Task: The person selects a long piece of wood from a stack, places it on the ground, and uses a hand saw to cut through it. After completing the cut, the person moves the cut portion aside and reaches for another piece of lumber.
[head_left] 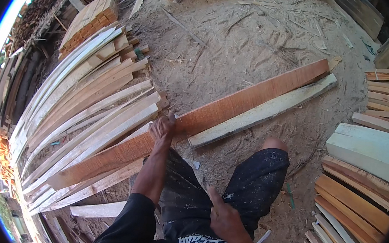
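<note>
A long reddish-brown board (253, 92) runs diagonally from the lower left to the upper right in front of me. My left hand (162, 127) is closed over it near its middle, fingers wrapped round the edge. Beside the board's far half, a pale rough-sawn plank (265, 112) lies along its right side. My right hand (225, 218) is held low in front of my body, apart from the board. One finger points forward and the others curl in; whatever they may hold is hidden.
To the left, a fanned pile of pale sawn boards (83, 106) lies under the board's near end. Stacked orange-brown beams (92, 15) stand behind it. More planks (355, 202) and a thick pale beam (365, 149) line the right side. Scattered offcuts and sawdust cover the sandy ground (239, 41).
</note>
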The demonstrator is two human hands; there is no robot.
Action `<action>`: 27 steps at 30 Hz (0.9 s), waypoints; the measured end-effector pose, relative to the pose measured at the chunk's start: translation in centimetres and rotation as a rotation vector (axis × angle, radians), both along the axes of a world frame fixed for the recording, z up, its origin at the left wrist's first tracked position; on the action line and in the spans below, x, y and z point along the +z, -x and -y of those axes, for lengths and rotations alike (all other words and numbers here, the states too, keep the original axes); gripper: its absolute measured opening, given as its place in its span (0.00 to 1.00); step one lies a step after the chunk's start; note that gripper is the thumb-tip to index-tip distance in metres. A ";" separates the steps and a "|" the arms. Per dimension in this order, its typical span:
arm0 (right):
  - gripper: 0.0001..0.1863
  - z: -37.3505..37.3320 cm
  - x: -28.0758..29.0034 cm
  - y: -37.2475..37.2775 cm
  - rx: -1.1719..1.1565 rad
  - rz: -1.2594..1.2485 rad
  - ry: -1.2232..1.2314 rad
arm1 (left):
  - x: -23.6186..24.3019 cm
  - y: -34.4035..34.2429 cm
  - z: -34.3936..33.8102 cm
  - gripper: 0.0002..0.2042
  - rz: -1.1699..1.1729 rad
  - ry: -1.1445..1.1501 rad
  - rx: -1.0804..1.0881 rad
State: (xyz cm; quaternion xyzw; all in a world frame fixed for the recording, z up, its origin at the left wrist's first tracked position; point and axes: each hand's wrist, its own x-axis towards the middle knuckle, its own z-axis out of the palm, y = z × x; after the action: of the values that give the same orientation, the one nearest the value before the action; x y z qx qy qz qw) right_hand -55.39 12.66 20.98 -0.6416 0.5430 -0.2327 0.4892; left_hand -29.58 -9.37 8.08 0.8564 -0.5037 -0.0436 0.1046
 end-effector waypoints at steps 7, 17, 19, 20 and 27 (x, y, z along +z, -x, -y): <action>0.34 6.2 -5.2 -4.9 0.021 -0.106 -0.050 | -0.5 -0.2 0.0 0.29 0.032 -0.032 -0.006; 0.37 8.9 -4.8 -5.8 -0.052 -0.042 0.099 | -0.1 -0.4 -0.3 0.32 -0.058 -0.143 -0.006; 0.37 10.1 -7.3 -7.3 0.001 -0.023 0.069 | 0.3 -0.6 -0.4 0.32 -0.020 -0.125 0.019; 0.38 9.1 -7.7 -7.0 0.032 -0.138 -0.007 | 0.3 -0.6 -0.2 0.32 -0.073 -0.191 0.008; 0.35 -8.2 2.3 2.7 -0.029 0.021 0.051 | 0.2 -1.3 0.9 0.32 -0.060 -0.200 0.015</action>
State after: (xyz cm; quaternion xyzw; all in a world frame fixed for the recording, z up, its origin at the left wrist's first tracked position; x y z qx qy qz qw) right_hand -58.08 20.84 23.29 -0.6434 0.5410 -0.2603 0.4750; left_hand -28.30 -10.27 8.24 0.8647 -0.4869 -0.1186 0.0339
